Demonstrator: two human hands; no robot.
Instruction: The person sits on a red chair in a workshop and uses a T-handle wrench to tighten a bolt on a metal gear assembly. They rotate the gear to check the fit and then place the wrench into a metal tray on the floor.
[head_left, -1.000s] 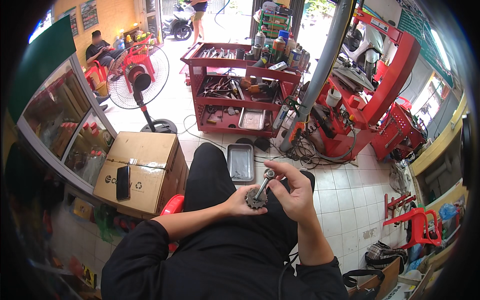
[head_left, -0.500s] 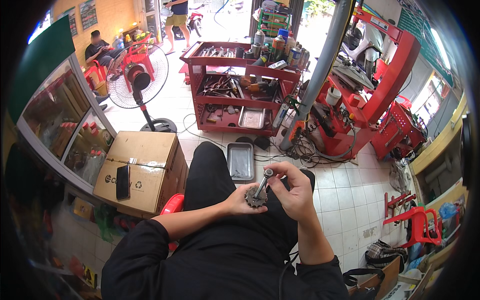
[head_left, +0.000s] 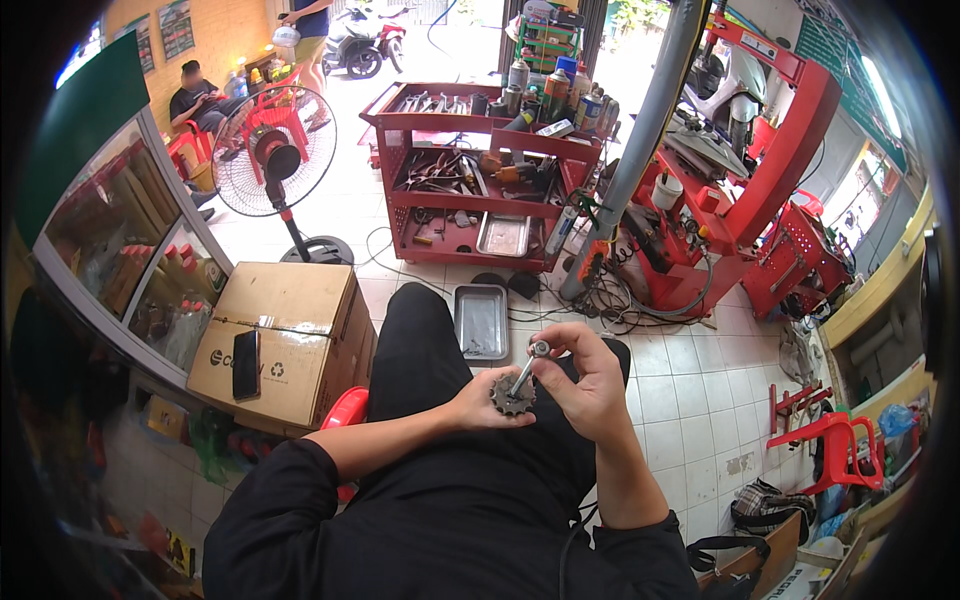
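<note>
My left hand (head_left: 476,403) is closed around a small dark toothed sprocket (head_left: 513,404), held over my lap with its face turned up. In my right hand (head_left: 588,388) is a slim metal tool with a rounded head, seemingly a socket wrench (head_left: 525,373), pinched near its upper end between thumb and fingers. The tool slants down from that head, and its lower end meets the middle of the sprocket. Whether it sits inside the centre hole or only touches it, I cannot tell.
A metal tray (head_left: 481,320) lies on the tiles beyond my knees. Behind it stands a red tool cart (head_left: 480,226) with tools and spray cans. To the left are a cardboard box (head_left: 285,350) bearing a phone (head_left: 246,364) and a fan (head_left: 276,152). A red lift (head_left: 800,160) stands right.
The head of the socket wrench has tipped slightly to the right, while the sprocket has stayed about in place. In the background, a standing person has moved left.
</note>
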